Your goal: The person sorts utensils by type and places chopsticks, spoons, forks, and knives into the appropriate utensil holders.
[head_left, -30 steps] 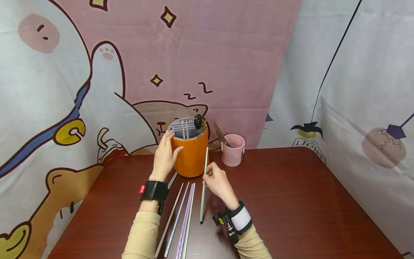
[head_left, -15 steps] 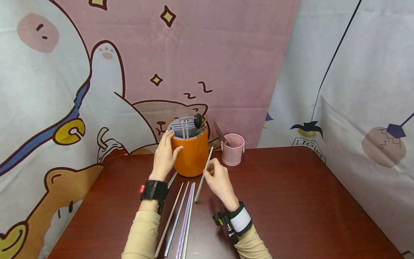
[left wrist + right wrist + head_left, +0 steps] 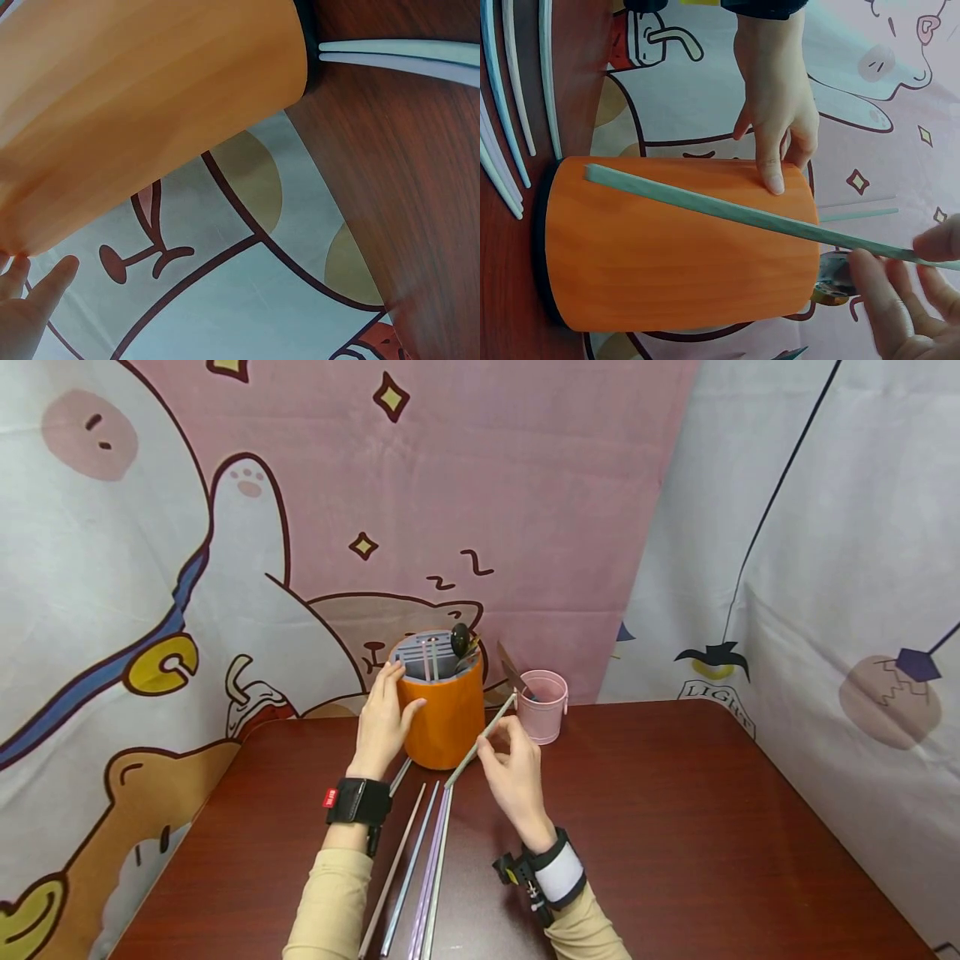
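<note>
My right hand [image 3: 515, 774] pinches a pale green chopstick [image 3: 705, 208] between thumb and fingers. The chopstick is tilted, its upper end toward the right, and in the right wrist view it crosses in front of an orange utensil holder [image 3: 444, 727]. My left hand [image 3: 382, 722] rests against the holder's left side with fingers extended, fingertips near the rim and thumb on the front wall. Slots and two upright chopstick ends [image 3: 430, 662] show in the holder's grey top, beside a dark spoon [image 3: 459, 641].
Several chopsticks in beige, blue [image 3: 411, 868], purple and green lie on the brown table [image 3: 675, 827] in front of the holder. Two more [image 3: 405, 61] lie by its base, partly behind the left wrist. A pink bucket [image 3: 540, 718] with a brown utensil stands to the right.
My right hand has turned the green chopstick from nearly upright to a slant, its lower end swinging left and up, its upper end going right. The left hand stays on the holder.
</note>
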Motion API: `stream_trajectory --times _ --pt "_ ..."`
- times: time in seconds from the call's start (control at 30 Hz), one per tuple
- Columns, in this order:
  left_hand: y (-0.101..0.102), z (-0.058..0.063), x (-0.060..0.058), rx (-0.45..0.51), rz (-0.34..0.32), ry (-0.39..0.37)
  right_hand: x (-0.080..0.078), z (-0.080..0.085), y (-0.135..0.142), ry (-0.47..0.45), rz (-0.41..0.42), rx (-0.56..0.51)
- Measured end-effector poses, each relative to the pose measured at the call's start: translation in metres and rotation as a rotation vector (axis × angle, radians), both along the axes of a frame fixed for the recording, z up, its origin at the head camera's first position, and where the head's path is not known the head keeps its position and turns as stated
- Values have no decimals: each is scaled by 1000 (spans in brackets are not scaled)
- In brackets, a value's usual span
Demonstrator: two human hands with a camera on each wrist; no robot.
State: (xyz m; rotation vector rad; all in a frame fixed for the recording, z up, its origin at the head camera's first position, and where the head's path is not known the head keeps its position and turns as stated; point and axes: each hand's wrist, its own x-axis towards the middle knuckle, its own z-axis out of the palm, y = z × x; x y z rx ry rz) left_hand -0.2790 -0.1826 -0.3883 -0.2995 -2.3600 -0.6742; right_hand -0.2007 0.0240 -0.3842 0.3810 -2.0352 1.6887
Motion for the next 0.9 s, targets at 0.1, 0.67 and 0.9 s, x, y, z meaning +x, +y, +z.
stream_trajectory --times 0.1,0.67,0.9 --pt "1 0 0 -3 -1 13 1 2 1 83 -5 -67" --pt "0 0 0 -2 -5 29 7 18 -5 440 -8 -343" --pt "0 -1 0 -1 -4 42 -4 30 -15 575 40 -408"
